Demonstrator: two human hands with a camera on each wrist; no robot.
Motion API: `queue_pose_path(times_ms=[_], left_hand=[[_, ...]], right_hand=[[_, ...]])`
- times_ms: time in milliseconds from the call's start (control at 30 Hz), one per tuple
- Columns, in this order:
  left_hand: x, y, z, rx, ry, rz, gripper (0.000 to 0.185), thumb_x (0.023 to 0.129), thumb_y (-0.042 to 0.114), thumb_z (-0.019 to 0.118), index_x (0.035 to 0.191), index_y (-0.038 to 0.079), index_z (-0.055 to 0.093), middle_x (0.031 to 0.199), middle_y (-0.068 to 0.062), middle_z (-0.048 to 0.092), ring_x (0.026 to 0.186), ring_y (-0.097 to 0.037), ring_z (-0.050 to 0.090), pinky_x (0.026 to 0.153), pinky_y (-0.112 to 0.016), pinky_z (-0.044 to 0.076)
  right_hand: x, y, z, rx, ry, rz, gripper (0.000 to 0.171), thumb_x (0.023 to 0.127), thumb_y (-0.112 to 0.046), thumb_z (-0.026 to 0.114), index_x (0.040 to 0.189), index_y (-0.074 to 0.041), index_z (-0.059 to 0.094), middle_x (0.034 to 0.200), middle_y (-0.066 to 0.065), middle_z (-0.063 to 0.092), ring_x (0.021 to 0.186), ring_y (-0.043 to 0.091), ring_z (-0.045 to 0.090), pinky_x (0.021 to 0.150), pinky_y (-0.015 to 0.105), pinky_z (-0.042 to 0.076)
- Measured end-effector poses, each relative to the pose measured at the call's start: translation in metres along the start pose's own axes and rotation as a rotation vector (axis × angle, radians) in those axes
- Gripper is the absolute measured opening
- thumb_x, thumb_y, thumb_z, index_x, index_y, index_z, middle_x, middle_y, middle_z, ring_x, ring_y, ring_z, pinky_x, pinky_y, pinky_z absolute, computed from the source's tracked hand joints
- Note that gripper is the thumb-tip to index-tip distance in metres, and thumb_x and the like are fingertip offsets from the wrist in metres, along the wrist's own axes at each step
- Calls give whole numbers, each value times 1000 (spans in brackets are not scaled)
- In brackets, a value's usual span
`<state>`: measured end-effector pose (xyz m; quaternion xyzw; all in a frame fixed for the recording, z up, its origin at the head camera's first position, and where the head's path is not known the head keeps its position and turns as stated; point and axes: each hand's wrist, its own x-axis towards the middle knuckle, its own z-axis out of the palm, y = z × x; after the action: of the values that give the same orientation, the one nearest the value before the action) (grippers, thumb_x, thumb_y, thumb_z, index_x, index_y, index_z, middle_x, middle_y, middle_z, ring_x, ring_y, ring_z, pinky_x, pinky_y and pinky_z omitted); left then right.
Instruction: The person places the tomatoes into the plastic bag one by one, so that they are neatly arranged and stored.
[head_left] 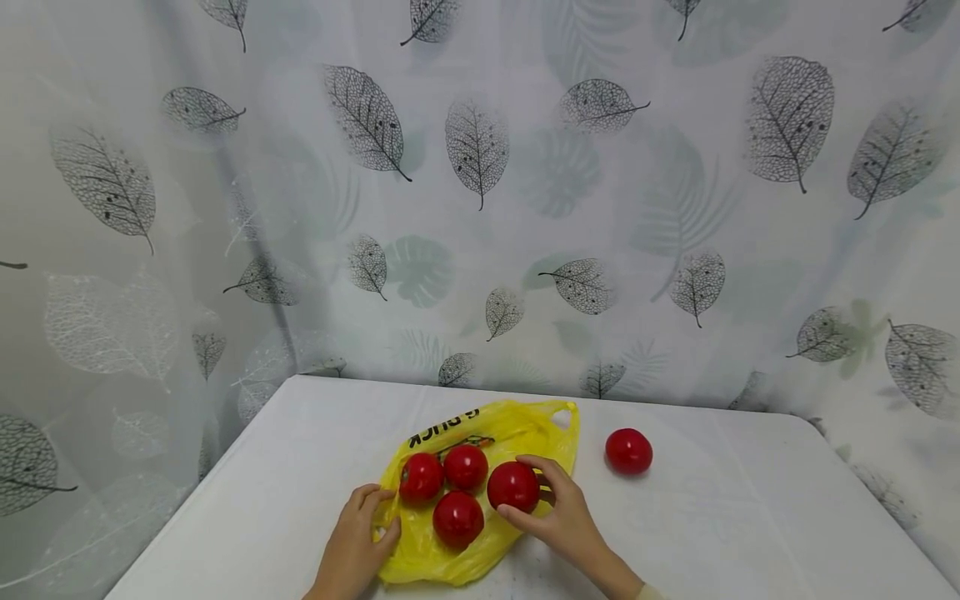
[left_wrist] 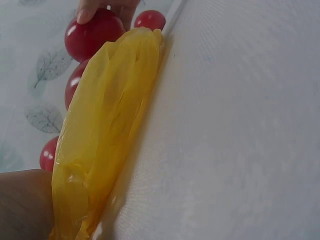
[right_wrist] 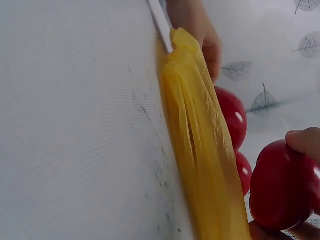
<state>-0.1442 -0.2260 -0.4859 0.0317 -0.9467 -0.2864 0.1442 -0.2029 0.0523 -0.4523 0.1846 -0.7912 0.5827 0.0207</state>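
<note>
Now the right hand (head_left: 564,512) grips a round red tomato (head_left: 513,486) over the crumpled yellow plastic bag (head_left: 480,467). Left hand (head_left: 360,533) pinches the bag's near-left edge, nearer the other tomatoes.

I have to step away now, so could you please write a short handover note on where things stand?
Left hand: pinches the near edge of the crumpled yellow plastic bag, which lies flat on the white table.
Right hand: fingers curled round a round red tomato over the bag.
Done: three red tomatoes lie on the bag.
Left: one lone red tomato sits on the table right of the bag; the held one is not released.
</note>
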Motion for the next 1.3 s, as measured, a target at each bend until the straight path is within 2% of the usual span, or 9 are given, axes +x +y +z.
queue_pose_path(times_ms=[300, 533, 800, 1300], left_hand=[[2, 1, -1, 14, 13, 4, 29, 86, 18, 70, 112, 6, 65, 121, -13, 54, 112, -32, 56, 95, -50, 50], [2, 1, -1, 18, 9, -3, 29, 86, 18, 70, 112, 6, 66, 121, -13, 54, 112, -32, 56, 95, -51, 51], [1, 2, -1, 15, -7, -15, 29, 86, 19, 70, 111, 5, 66, 120, -14, 55, 111, -33, 56, 94, -51, 51], [-1, 3, -2, 15, 12, -9, 28, 86, 19, 71, 110, 6, 66, 119, -13, 55, 112, -32, 56, 95, -50, 50]], right_hand=[[9, 4, 7, -71, -33, -17, 59, 78, -31, 82, 128, -11, 57, 124, 11, 59, 103, 26, 61, 81, 28, 58], [13, 8, 10, -79, -83, 8, 65, 79, -33, 81, 130, -4, 54, 126, 14, 59, 105, 28, 59, 83, 30, 58], [13, 12, 12, -97, -113, 33, 67, 77, -30, 83, 130, -2, 54, 125, 16, 59, 105, 28, 61, 84, 36, 58], [15, 20, 16, -162, -180, -9, 66, 78, -28, 83, 131, -2, 54, 126, 16, 58, 111, 32, 56, 88, 42, 56]])
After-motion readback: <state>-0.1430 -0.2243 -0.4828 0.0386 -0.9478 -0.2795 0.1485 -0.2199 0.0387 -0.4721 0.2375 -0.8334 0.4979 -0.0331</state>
